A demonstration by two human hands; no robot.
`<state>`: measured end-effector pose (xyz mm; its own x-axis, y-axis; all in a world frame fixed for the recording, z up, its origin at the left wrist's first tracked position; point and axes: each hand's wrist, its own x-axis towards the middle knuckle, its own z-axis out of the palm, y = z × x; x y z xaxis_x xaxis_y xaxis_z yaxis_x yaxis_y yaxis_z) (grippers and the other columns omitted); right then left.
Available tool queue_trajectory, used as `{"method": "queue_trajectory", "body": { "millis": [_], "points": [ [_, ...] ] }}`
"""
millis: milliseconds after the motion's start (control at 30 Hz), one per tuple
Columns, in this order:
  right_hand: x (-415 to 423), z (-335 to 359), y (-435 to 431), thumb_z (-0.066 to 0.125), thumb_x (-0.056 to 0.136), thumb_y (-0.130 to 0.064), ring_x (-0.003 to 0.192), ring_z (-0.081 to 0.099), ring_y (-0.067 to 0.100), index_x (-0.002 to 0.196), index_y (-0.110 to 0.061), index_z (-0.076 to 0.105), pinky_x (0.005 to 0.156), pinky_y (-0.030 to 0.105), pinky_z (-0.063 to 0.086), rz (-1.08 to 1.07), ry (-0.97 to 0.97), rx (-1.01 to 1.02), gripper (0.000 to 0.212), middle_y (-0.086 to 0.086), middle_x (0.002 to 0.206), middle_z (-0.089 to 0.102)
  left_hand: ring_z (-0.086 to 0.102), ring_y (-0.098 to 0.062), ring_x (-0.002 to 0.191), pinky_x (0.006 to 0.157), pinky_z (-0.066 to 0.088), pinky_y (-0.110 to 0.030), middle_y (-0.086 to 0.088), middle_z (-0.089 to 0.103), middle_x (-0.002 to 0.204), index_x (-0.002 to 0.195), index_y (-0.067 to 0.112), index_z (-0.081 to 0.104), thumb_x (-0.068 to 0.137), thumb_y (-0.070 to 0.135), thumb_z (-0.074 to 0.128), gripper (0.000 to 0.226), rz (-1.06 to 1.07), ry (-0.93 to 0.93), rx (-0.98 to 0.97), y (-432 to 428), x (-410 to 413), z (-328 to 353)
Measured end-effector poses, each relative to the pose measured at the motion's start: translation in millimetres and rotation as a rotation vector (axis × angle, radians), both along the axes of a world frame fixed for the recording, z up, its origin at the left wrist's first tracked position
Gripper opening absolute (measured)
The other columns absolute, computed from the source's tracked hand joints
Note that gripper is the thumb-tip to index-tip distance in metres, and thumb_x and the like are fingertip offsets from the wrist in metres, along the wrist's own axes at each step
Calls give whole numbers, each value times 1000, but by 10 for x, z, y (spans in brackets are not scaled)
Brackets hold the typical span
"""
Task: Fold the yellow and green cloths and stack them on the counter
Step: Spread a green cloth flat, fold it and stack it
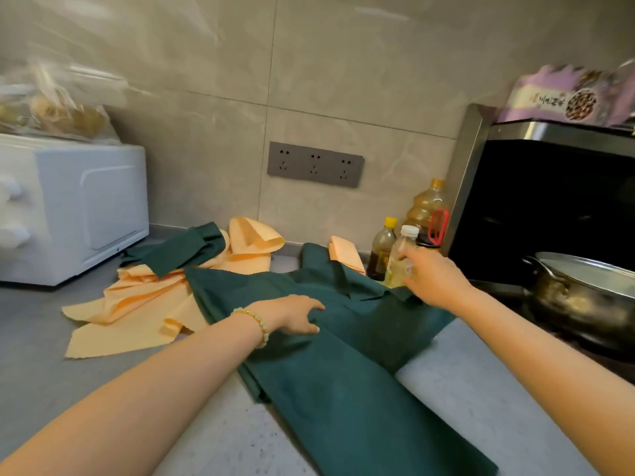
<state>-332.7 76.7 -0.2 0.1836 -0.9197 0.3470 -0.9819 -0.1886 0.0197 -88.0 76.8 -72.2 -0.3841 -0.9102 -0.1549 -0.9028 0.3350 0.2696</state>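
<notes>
The large green cloth (343,389) lies open and unfolded, running from the near edge of the worktop (41,338) toward its back right corner. My left hand (300,316) rests on the middle of this cloth, fingers and thumb curled and pinching up a ridge of fabric. My right hand (434,281) reaches over the cloth's far right corner, just beside the bottles (400,257); motion blur prevents me from telling whether it holds the corner, touches a bottle, or holds nothing. Further back, toward the left edge, the yellow cloths (144,307) lie crumpled and overlapping, with a second green cloth (178,249) bunched on top of them. A small yellow piece (345,254) at the back edge looks folded. Assessment: no stack exists yet. The first green fold is only beginning, and nearly all folding and stacking remains.
</notes>
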Motion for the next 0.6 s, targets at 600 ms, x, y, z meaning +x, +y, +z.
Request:
{"method": "queue_trajectory", "body": {
  "millis": [600],
  "points": [
    [1085, -944, 245, 56, 92, -31, 97, 59, 16, 107, -22, 70, 84, 30, 47, 498, 139, 279, 23, -6, 105, 63, 53, -15, 121, 103, 40, -26, 0, 57, 134, 133, 14, 55, 94, 37, 55, 45, 76, 46, -64, 145, 756, -176]
  ]
}}
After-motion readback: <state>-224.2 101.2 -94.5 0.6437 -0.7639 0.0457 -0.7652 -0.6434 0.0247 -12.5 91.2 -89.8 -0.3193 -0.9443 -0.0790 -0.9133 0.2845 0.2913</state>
